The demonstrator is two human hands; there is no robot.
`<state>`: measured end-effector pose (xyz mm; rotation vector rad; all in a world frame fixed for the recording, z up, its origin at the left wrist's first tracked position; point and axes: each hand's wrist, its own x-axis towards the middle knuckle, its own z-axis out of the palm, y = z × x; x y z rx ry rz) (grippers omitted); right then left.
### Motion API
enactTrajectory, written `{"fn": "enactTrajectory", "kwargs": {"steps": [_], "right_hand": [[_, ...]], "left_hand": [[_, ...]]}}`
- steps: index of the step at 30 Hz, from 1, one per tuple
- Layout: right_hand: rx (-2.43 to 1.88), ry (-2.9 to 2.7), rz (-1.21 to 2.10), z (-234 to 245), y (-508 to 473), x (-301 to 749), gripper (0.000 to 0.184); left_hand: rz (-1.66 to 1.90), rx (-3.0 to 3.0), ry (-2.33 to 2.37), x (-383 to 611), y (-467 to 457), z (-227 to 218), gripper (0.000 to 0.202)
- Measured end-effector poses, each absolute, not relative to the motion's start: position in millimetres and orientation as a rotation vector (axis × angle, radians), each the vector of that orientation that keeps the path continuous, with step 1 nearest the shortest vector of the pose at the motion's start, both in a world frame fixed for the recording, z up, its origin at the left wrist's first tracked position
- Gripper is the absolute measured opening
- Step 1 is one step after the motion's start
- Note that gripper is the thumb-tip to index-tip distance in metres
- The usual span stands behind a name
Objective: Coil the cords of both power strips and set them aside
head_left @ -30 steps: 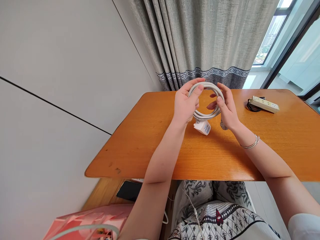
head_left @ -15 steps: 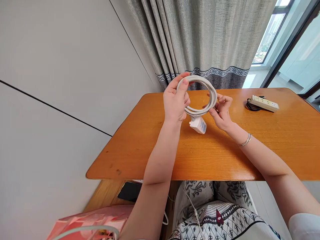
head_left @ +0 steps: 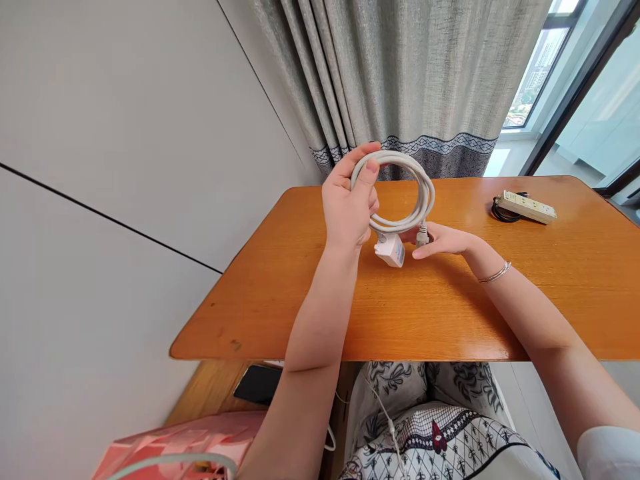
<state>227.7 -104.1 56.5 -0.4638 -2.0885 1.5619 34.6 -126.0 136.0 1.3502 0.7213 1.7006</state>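
My left hand (head_left: 347, 207) is closed around a coiled white cable (head_left: 417, 183), holding the loop upright above the orange wooden table (head_left: 300, 293). A white plug block (head_left: 390, 250) hangs from the bottom of the coil. My right hand (head_left: 443, 240) lies low beside it, fingers pinching the small grey connector end (head_left: 423, 237) of the same cable. A thin bracelet sits on my right wrist.
A cream power strip (head_left: 525, 207) with a coiled black cord lies at the table's far right. Grey curtains hang behind the table, a window to the right. A dark phone (head_left: 257, 385) and a pink bag (head_left: 165, 447) sit below the table's left side.
My right hand has left the coil's right side and dropped to the cable's connector end by the plug. My left hand moved the coil slightly left and up.
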Motion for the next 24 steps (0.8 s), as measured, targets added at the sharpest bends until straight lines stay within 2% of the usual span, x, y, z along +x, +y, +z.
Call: {"fn": "enactTrajectory", "kwargs": {"steps": [10, 13, 20, 22, 24], "right_hand": [[-0.474, -1.852, 1.823, 48, -100, 239, 0.072], [-0.493, -1.683, 1.879, 43, -98, 240, 0.077], [-0.601, -1.709, 1.847, 43, -99, 237, 0.118], [-0.672, -1.735, 1.82, 44, -101, 234, 0.118], [-0.74, -1.724, 1.755, 43, -101, 231, 0.111]], "left_hand": [[1.852, 1.283, 0.645, 29, -124, 141, 0.016], [1.904, 1.255, 0.71, 21, -119, 141, 0.023], [1.957, 1.24, 0.796, 15, -106, 133, 0.038], [1.976, 1.274, 0.819, 16, -106, 130, 0.037], [1.996, 1.313, 0.829, 16, -107, 128, 0.036]]}}
